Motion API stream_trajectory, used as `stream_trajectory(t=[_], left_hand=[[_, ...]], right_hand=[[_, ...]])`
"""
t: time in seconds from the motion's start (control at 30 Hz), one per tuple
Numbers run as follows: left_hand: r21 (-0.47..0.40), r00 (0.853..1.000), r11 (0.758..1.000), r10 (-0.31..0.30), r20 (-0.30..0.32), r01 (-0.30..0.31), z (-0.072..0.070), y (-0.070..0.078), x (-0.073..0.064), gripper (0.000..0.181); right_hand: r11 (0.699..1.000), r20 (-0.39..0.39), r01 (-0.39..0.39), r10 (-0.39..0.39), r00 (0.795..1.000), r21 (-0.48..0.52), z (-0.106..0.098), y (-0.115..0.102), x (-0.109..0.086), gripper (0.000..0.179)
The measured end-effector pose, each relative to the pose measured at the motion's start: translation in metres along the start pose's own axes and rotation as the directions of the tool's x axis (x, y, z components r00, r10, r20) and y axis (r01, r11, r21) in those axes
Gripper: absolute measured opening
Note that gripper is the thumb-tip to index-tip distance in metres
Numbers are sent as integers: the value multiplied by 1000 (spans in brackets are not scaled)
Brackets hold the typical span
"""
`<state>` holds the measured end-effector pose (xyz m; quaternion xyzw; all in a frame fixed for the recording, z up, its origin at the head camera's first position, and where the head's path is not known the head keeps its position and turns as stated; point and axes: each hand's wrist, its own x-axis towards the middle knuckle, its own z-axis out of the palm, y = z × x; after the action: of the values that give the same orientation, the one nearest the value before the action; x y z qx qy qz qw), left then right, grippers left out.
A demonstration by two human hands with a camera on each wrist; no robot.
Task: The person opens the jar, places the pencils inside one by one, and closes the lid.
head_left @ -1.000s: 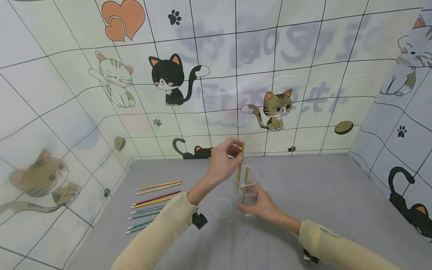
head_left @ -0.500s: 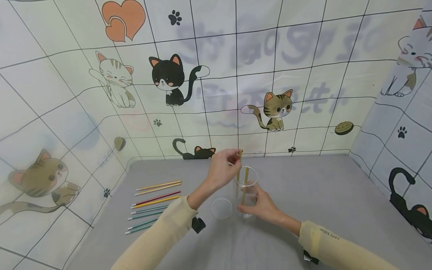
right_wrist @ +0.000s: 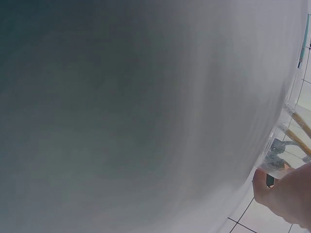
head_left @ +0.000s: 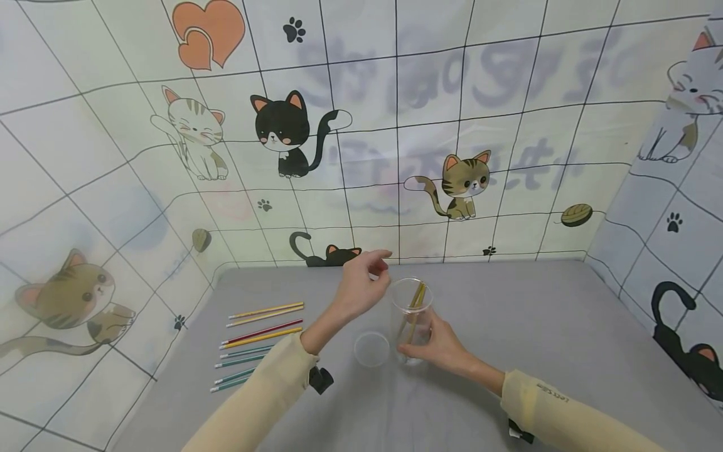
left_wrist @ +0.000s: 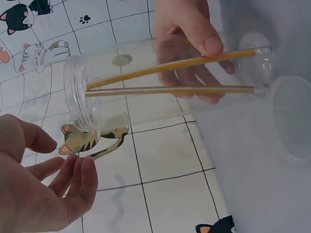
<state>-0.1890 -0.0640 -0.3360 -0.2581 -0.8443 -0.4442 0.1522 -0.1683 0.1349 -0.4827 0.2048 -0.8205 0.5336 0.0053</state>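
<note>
A tall clear plastic jar (head_left: 398, 317) stands upright on the table, with two yellow pencils (left_wrist: 160, 69) leaning inside it. My right hand (head_left: 439, 344) grips the jar low on its right side, thumb across the front. To the left of the jar's mouth hovers my left hand (head_left: 361, 285), its fingers loosely bent with nothing between them. In the left wrist view, a small gap separates those fingers from the rim. A round clear lid (head_left: 371, 349) lies flat on the table just left of the jar's base.
On the left of the grey table (head_left: 508, 314) lie several pencils in a column: yellowish ones (head_left: 265, 310) at the back, a red one (head_left: 262, 334) beside a yellow one, and teal ones (head_left: 243, 360) nearer, partly behind the left sleeve. A cat-print cloth (head_left: 367, 125) hangs behind.
My left hand has lowered a second yellow pencil into the jar, let go of it and drawn back to the left. The pencils now lean rightward together. My right hand keeps its hold.
</note>
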Motion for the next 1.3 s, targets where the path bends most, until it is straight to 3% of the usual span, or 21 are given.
stream_trajectory(t=[0.4,0.8,1.3], left_hand=[[-79,997,995,-63,43,66,-17,-29,-31,35],[-56,993,993,-102,52,105,-31,-49,-60,32],[-1,979,980,-198,53,199,-52,-66,-92,31]], right_hand=[[1000,-13,31,-31,999,1,1,1,1,77],[1000,-21,26,-26,999,-1,1,2,0,76],[999,-32,49,-48,998,16,2,0,1,69]])
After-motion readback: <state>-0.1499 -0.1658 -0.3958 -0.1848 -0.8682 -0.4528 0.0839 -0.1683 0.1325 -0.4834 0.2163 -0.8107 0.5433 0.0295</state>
